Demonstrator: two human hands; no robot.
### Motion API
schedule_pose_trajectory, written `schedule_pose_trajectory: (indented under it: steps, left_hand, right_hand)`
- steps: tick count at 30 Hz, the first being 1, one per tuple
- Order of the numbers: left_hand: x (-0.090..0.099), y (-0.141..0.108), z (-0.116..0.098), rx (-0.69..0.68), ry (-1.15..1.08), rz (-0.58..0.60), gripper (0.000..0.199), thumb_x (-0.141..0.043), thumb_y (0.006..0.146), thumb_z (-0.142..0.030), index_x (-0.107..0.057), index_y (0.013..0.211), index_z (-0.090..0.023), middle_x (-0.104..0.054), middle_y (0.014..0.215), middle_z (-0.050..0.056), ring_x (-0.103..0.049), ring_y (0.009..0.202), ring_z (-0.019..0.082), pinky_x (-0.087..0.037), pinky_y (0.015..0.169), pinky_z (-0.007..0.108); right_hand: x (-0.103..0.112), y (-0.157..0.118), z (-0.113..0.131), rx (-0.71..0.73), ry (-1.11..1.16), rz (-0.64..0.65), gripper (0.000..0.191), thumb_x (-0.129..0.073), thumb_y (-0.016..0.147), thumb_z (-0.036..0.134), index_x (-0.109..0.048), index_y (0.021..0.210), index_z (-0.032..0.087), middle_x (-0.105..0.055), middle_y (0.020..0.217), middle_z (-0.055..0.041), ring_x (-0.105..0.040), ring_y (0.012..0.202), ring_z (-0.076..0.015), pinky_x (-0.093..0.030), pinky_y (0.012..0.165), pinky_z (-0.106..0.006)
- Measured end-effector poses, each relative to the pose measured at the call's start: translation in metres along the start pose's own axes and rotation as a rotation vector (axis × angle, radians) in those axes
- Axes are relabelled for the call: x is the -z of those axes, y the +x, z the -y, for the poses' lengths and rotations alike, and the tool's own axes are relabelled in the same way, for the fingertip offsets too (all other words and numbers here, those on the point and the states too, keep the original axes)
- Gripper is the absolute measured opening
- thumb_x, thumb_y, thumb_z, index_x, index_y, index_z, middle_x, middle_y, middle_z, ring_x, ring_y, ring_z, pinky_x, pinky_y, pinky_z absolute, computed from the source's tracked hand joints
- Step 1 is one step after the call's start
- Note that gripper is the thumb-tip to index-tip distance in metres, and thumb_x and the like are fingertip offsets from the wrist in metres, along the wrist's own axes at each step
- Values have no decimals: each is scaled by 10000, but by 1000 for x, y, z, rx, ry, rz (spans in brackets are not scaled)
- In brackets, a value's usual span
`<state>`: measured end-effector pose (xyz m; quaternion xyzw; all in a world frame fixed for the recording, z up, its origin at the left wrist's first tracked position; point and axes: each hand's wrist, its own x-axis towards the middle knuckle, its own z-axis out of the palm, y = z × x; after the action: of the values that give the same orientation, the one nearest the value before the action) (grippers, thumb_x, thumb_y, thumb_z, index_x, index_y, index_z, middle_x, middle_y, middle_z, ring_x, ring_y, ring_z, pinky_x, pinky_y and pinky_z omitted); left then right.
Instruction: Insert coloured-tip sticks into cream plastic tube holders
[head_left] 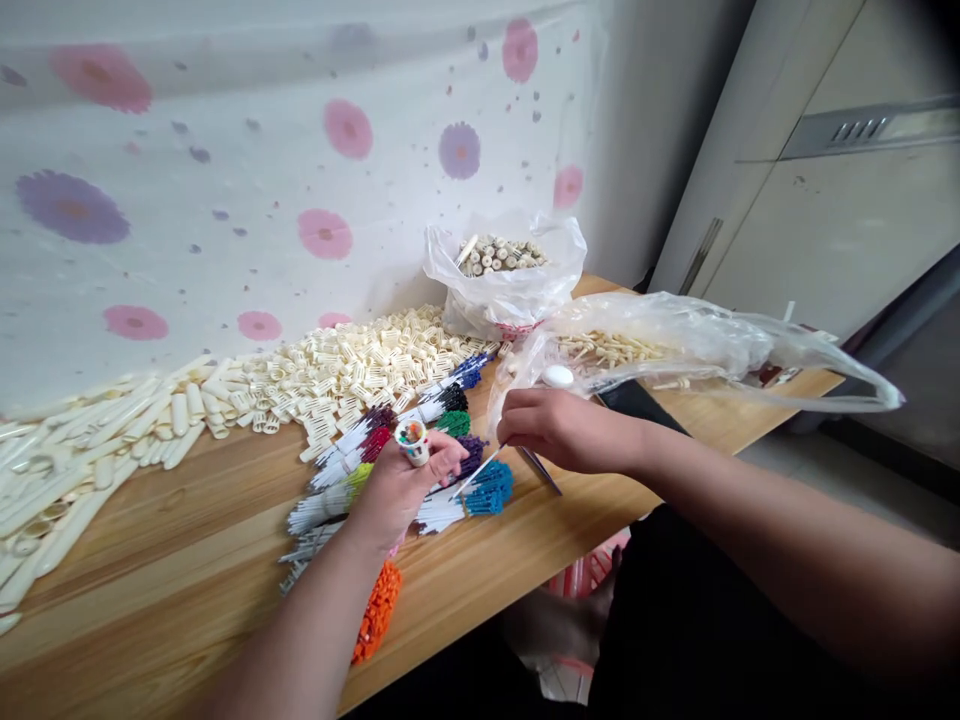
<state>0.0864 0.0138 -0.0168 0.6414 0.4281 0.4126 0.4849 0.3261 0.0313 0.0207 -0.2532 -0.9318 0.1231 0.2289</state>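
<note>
Two bare hands worked over the pale, grained wooden table (187,560). The left hand (401,485) was closed around a small white plastic barrel (412,441), round at the top, its open mouth showing several coloured tips packed inside; thumb and fingers gripped it upright. The right hand (559,428) pinched one thin white refill with a blue tip (480,472) between its fingertips, the stick slanting down toward the left hand, just short of the barrel.

Under and around both hands lay fanned bundles of thin white refills with coloured ends (390,470): I counted blue, black, green, purple, red, yellow-green and a darker blue, too tightly bunched to count singly. Near the left wrist sat one cluster of bright orange tips (377,610).

Beyond the left hand spread a heap of cream ribbed plastic sleeves (352,365), far too many to count, and further left a drift of smooth cream tubes (97,440). Past the right hand stood two crinkled clear plastic bags, one upright bag (510,290) full of cream tubes seen end-on, one slumped bag (705,345) with more pale pieces inside. A flat white round cap (557,376) lay just above the right hand's knuckles.
</note>
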Motion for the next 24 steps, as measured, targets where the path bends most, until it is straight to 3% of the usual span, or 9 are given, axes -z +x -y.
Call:
schedule_pose_trajectory:
  steps: [2,4,10,13,18,24]
  left_hand:
    - [-2,-1,-2,64,35,98,201,-708,769,-355,-705,772,-154,-637,669,5,-531,614,126,-390,581,251]
    - [-5,-3,-4,100,70,118,174,-729,736,-324,-700,726,-153,-622,629,-9,-511,587,117,-375,564,244]
    - [-6,-3,-7,22,113,55,114,-687,735,-232,-667,647,-162,-605,597,-26,-504,577,109,-369,561,240]
    - [-5,-3,-8,2,72,40,114,-672,747,-225,-648,650,-171,-607,614,-26,-521,594,114,-379,565,240]
    - [-5,-2,-8,-14,55,-6,117,-684,748,-248,-634,672,-175,-556,606,-39,-473,558,99,-368,546,237]
    - [-5,-2,-8,-19,73,-10,125,-677,758,-262,-622,677,-183,-525,596,-48,-442,541,93,-361,541,233]
  right_hand:
    - [-8,3,11,15,35,40,188,-491,942,131,-679,933,134,-602,883,-76,-560,771,-148,-457,711,-254]
    - [-14,9,17,14,69,36,171,-511,924,109,-681,914,121,-607,860,-77,-559,752,-148,-459,698,-254]
    - [-23,14,15,-47,244,-163,106,-639,824,72,-676,919,104,-676,845,-66,-598,736,-134,-469,671,-231]
    - [-25,11,8,-194,388,-183,213,-676,789,91,-661,1001,100,-699,836,-59,-624,708,-134,-491,646,-232]
    - [-30,6,4,-360,619,-229,117,-625,842,180,-680,923,115,-713,811,-56,-661,718,-143,-526,670,-248]
    - [-35,8,13,-328,528,-316,110,-612,852,170,-714,879,139,-713,772,-34,-654,691,-131,-508,634,-216]
